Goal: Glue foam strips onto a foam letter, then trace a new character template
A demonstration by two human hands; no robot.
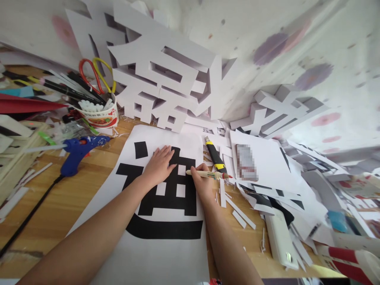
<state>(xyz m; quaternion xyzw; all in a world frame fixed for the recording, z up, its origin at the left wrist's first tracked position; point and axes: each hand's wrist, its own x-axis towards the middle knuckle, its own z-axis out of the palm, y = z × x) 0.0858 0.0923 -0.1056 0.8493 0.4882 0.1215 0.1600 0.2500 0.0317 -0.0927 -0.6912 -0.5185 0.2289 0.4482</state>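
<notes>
A white paper sheet (113, 253) printed with a large black character (169, 229) lies on the wooden table in front of me. My left hand (158, 166) rests flat on the character's upper part, fingers spread and pointing away. My right hand (203, 184) is at the character's right edge, with its fingers closed round a cream-coloured pen (204, 174). The pen lies nearly level across the hand, one end over a white square of the character and the red-tipped end pointing right. A black and yellow utility knife (215, 154) lies just beyond my right hand.
A blue glue gun (78, 152) with a black cord lies at left. Behind it a paper cup (102, 114) holds scissors (96, 75) and sticks. White three-dimensional paper characters (166, 67) stand at the back. At right are paper strips (240, 209), stacked sheets (267, 154) and a white device (280, 237).
</notes>
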